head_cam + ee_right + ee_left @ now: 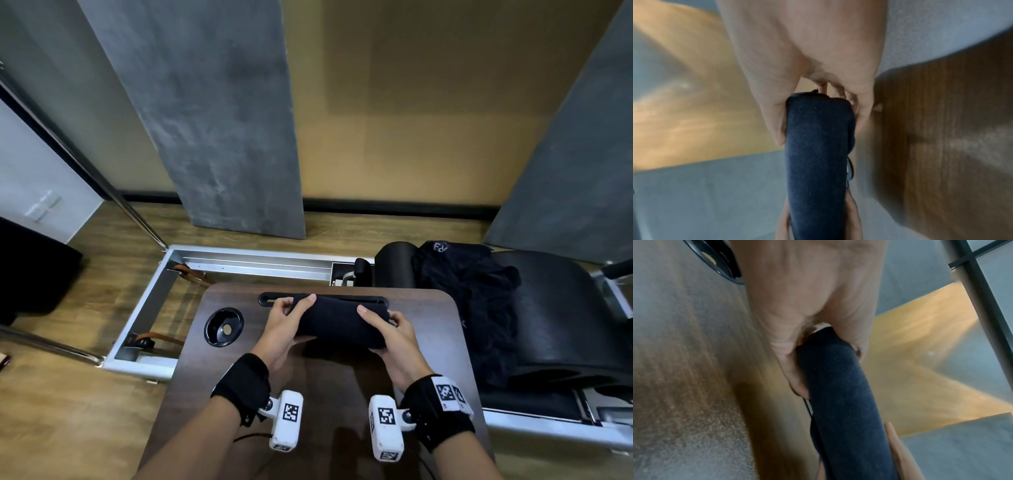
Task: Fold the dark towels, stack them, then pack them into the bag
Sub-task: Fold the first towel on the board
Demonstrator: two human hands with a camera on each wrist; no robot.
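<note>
A dark navy folded towel (pixel 337 320) is held between both hands just above the far part of a dark wood table (pixel 325 394). My left hand (pixel 286 320) grips its left end, thumb on top and fingers beneath. My right hand (pixel 385 327) grips its right end the same way. The left wrist view shows the towel (pixel 840 394) pinched at its end by the left hand (pixel 807 321). In the right wrist view the towel (pixel 818 154) runs away from the right hand (pixel 807 65). A heap of dark cloth (pixel 472 308) lies on a black seat to the right.
A black round cup holder (pixel 224 327) is set in the table's left side. A black slot (pixel 274 298) runs along the table's far edge. A metal frame (pixel 219 267) lies on the wooden floor behind. A black padded seat (pixel 555 308) stands right of the table.
</note>
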